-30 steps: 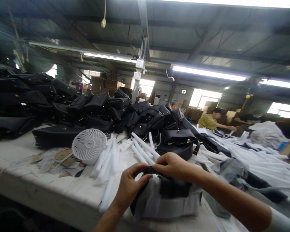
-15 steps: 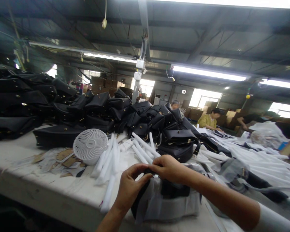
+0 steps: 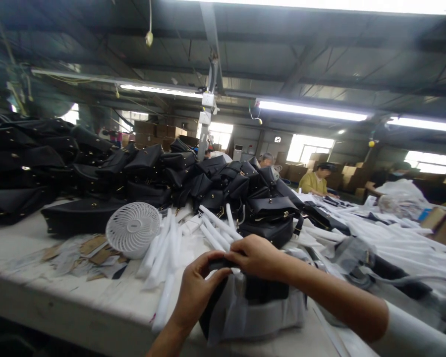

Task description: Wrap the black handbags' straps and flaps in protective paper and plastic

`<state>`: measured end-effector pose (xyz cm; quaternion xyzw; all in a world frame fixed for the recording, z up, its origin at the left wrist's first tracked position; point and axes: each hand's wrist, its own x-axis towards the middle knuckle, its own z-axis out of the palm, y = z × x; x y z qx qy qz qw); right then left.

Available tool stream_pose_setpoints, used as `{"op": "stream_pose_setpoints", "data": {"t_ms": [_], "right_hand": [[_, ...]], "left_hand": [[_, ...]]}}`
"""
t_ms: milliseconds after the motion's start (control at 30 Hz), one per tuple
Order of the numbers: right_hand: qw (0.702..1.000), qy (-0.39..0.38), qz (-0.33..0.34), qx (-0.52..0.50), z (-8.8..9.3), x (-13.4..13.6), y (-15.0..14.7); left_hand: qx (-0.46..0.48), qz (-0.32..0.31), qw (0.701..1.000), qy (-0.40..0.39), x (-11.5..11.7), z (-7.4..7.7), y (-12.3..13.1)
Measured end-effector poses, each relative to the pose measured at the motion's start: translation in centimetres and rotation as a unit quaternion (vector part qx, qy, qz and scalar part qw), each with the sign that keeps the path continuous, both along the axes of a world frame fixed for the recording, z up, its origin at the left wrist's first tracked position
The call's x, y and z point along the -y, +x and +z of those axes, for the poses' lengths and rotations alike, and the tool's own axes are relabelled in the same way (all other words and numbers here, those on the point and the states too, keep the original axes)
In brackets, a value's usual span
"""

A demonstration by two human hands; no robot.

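A black handbag (image 3: 258, 292), partly wrapped in thin white paper, stands on the table right in front of me. My left hand (image 3: 198, 287) pinches a black strap at the bag's top edge. My right hand (image 3: 258, 255) is closed on the same strap from the right, fingertips meeting the left hand's. What lies under my fingers is hidden.
A small white fan (image 3: 133, 229) lies left of the bag, beside several white paper rolls (image 3: 165, 248). A long heap of black handbags (image 3: 141, 171) fills the back of the white table (image 3: 96, 302). White sheets cover the right side. People (image 3: 314, 181) work at the far end.
My hands stay on the strap, shifted slightly; the left fingers have curled further over it. The view has tilted a little to the left.
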<state>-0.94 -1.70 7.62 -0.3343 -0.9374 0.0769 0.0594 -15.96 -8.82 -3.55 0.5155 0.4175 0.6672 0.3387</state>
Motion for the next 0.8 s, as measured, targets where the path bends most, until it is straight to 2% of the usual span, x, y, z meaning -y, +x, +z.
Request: {"op": "stream_pose_setpoints", "data": {"t_ms": [100,233,333,433,533,700,800], "right_hand": [[0.995,0.095,0.035,0.001,0.4,0.3,0.2],[0.988,0.115,0.087,0.051,0.4,0.3,0.1],[0.985,0.126,0.095,0.062,0.1,0.3,-0.3],[0.985,0.130,0.104,0.051,0.4,0.2,-0.4],[0.986,0.119,0.103,0.048,0.8,0.0,0.0],[0.990,0.099,0.094,0.046,0.8,-0.8,0.4],[0.992,0.076,0.097,0.034,0.5,-1.1,0.1]], "left_hand": [[-0.038,0.014,0.999,-0.022,0.3,0.1,-0.8],[-0.056,0.064,0.995,-0.045,0.5,0.4,-1.2],[0.045,0.025,0.996,-0.076,0.6,0.6,-1.3],[0.150,0.010,0.980,-0.129,1.0,0.0,-2.1],[0.198,0.053,0.964,-0.168,2.0,-1.6,-4.3],[0.261,0.135,0.926,-0.235,5.1,-6.0,-9.0],[0.284,0.172,0.912,-0.242,7.0,-8.4,-10.3]]}}
